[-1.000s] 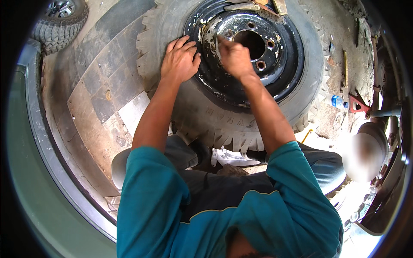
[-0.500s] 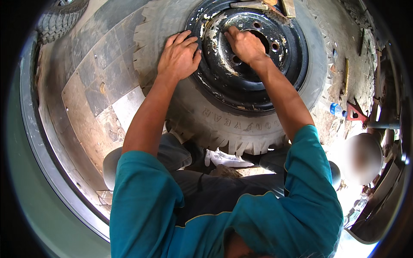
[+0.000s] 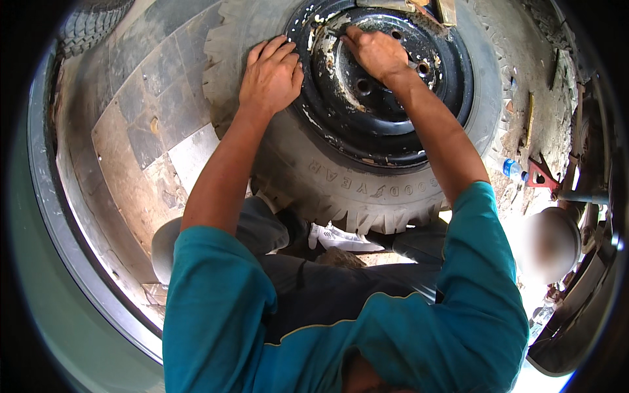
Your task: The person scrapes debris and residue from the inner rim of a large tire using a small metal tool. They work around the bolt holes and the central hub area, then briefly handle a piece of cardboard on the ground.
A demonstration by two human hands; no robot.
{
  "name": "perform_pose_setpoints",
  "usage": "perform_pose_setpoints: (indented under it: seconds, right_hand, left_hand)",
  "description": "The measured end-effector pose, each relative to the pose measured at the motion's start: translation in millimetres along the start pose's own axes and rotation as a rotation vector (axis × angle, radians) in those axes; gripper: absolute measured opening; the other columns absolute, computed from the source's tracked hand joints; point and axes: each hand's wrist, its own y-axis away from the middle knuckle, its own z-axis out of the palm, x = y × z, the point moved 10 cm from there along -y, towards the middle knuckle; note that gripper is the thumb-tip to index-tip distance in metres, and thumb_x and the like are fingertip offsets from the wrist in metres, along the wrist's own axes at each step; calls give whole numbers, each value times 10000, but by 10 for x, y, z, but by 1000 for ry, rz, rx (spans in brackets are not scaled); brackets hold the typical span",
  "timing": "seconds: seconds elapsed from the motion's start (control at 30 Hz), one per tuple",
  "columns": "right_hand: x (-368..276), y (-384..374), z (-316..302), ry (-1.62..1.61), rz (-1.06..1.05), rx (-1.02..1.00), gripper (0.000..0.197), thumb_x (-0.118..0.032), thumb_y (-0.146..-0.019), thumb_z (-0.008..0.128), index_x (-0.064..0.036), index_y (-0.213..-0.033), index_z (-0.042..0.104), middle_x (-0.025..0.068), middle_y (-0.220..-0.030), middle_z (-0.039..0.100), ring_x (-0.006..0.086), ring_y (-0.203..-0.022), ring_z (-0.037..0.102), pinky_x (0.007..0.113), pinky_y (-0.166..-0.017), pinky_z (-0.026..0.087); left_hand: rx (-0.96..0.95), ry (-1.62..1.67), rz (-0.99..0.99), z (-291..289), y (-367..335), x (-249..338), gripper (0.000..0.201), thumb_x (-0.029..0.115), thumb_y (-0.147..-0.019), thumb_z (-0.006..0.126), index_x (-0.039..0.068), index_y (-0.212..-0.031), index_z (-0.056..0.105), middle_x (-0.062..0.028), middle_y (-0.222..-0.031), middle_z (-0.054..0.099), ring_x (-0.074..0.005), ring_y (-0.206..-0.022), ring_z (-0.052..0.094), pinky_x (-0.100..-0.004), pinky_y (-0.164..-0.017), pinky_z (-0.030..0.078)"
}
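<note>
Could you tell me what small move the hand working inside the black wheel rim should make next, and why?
Probably keep rubbing along the rim: the right hand presses near its upper edge, pale residue shows around it, and the left hand lies flat on the tyre, steadying it.

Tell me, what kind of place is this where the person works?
Probably a tyre repair yard or roadside workshop. A big tyre on a black steel rim lies on the ground under both hands, left hand and right hand; another tyre lies nearby, on rough paving.
</note>
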Motion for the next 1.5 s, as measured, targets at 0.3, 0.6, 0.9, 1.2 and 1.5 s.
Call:
perform_pose_setpoints:
  seconds: [0.3, 0.6, 0.9, 1.2, 1.5]
  right_hand:
    - [-2, -35, 125, 89, -62, -115, 376, -462, -1120, 470, -159, -1245, 654, 246, -823, 748, 458, -788, 755, 573, -700, 620]
    - [-273, 95, 156, 212, -87, -274, 374, -431, -1128, 448, -161, -1288, 652, 228, -895, 768, 440, -864, 770, 561, -762, 635]
    - [-482, 180, 145, 316, -193, -382, 313, -334, -1124, 454, -144, -1266, 658, 253, -913, 763, 431, -892, 783, 538, -762, 644]
    - [-251, 77, 102, 279, -89, -341, 399, -390, -1151, 387, -114, -1294, 636, 249, -897, 768, 424, -824, 781, 534, -729, 651]
    - [44, 1, 101, 141, -58, -66, 342, -450, -1115, 501, -136, -1166, 627, 244, -785, 735, 451, -728, 746, 557, -648, 614]
  left_hand:
    - [11, 18, -6, 21, -19, -43, 258, 212, -974, 650, 39, -1089, 803, -76, -1339, 738, -239, -1417, 558, -452, -1223, 355]
    - [29, 23, -13, 18, -4, -43, 244, 205, -959, 655, 44, -1069, 802, -77, -1326, 746, -223, -1415, 559, -448, -1221, 354]
    - [37, 12, -20, -7, -16, -41, 223, 196, -948, 661, 54, -1034, 810, -69, -1312, 753, -210, -1403, 569, -439, -1221, 360]
    - [69, 5, -12, -6, -1, -64, 214, 187, -942, 664, 53, -1035, 802, -72, -1299, 755, -217, -1392, 580, -436, -1220, 361]
    - [7, 17, -28, 7, -12, -55, 266, 188, -971, 640, 30, -1104, 807, -77, -1343, 741, -226, -1416, 561, -449, -1220, 357]
